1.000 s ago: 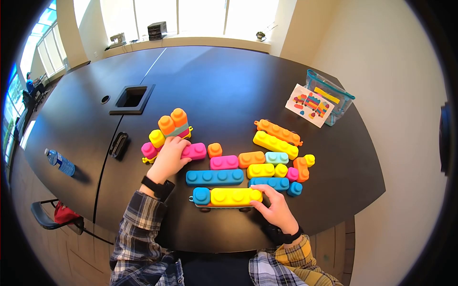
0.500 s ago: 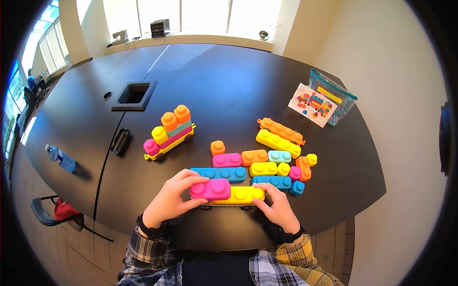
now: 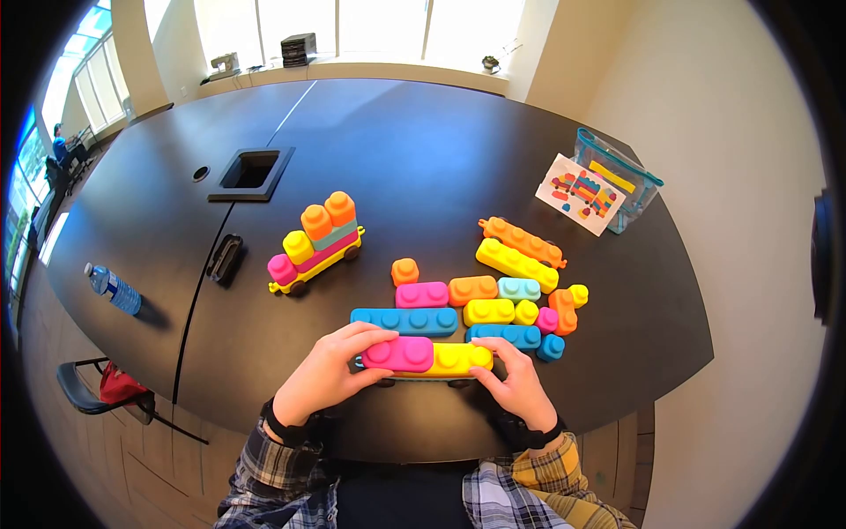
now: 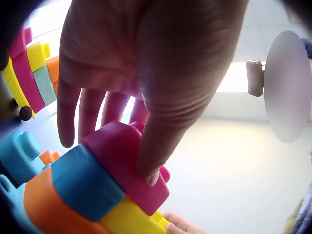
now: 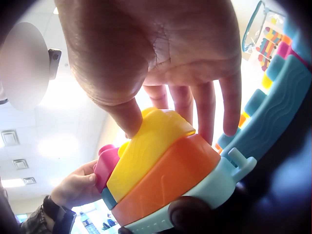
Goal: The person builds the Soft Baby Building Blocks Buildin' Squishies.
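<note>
My left hand grips a pink block, thumb on the near side and fingers on the far side. In the left wrist view the pink block lies across a small blue block and part of a long yellow block. My right hand pinches the right end of that yellow block. Beneath it, the right wrist view shows an orange block on a light blue wheeled base with a dark wheel.
Behind the hands lie a long blue block, several loose blocks and an orange wheeled base. A built yellow wagon stands left. A picture card leans on a clear pouch. A water bottle stands far left.
My left hand has brought the pink block from beside the built wagon to the top of the near wagon, then shifted it slightly right. My right hand has stayed at the yellow block's end.
</note>
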A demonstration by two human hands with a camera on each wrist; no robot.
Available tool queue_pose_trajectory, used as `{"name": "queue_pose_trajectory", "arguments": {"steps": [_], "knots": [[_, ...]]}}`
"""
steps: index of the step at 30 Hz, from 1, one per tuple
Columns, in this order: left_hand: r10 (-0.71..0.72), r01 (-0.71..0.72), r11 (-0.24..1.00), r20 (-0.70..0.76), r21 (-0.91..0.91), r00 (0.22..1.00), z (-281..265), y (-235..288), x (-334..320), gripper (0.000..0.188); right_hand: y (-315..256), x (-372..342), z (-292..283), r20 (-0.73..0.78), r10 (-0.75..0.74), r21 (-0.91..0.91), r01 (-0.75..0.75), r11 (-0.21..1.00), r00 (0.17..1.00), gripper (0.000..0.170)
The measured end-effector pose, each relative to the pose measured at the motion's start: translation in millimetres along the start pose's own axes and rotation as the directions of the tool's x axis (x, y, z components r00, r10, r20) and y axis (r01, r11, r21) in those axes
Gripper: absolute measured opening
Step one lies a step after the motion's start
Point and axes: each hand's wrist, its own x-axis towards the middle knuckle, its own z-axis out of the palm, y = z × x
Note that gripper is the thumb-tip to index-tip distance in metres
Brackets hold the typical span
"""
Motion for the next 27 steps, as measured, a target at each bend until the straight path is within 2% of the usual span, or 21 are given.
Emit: {"name": "queue_pose_trajectory", "arguments": {"steps": [4, 6, 8, 10, 11, 12, 14, 18, 21, 25, 27], "knots": [[0.014, -0.014, 0.999, -0.005, 0.039, 1.0, 3, 4, 1, 0.054, -5, 3, -7, 0.05, 0.006, -0.018, -0.005, 1.0, 0.999, 0.04], [0.018, -0.027, 0.999, -0.193, -0.04, 0.981, 9, 9, 1, 0.052, -5, 12, -17, 0.06, -0.029, -0.06, 0.033, 0.998, 0.998, 0.04], [-0.02, 0.012, 0.999, -0.166, -0.046, 0.986, 11, -1, -5, 0.051, -9, 26, -25, 0.07, -0.055, -0.102, 0.062, 0.993, 0.996, 0.04], [-0.06, 0.053, 0.997, -0.137, -0.054, 0.989, 14, -6, -7, 0.049, -15, 50, -35, 0.081, -0.144, -0.263, 0.16, 0.951, 0.986, 0.04], [-0.084, 0.075, 0.995, -0.142, -0.063, 0.986, 15, -6, -8, 0.049, -16, 65, -36, 0.114, -0.206, -0.286, 0.231, 0.93, 0.972, 0.037], [-0.106, 0.097, 0.993, -0.147, -0.071, 0.983, 16, -6, -8, 0.049, -13, 79, -35, 0.112, -0.206, -0.285, 0.23, 0.93, 0.972, 0.037], [-0.123, 0.111, 0.99, -0.146, -0.087, 0.982, 17, -6, -9, 0.048, -2, 105, -29, 0.234, -0.236, -0.41, 0.316, 0.856, 0.943, 0.031], [-0.169, 0.146, 0.976, -0.132, -0.163, 0.977, 19, -11, -10, 0.045, 23, 143, -6, 0.353, -0.186, -0.476, 0.347, 0.808, 0.917, 0.029], [-0.174, 0.151, 0.976, -0.138, -0.159, 0.975, 20, -11, -11, 0.046, 38, 155, 10, 0.43, -0.136, -0.576, 0.388, 0.719, 0.892, 0.026], [-0.177, 0.154, 0.975, -0.14, -0.159, 0.974, 22, -11, -11, 0.047, 44, 159, 19, 0.442, -0.121, -0.592, 0.391, 0.705, 0.889, 0.022], [-0.175, 0.154, 0.976, -0.138, -0.155, 0.975, 22, -11, -11, 0.047, 40, 159, 17, 0.423, -0.198, -0.538, 0.421, 0.73, 0.884, 0.023]]}}
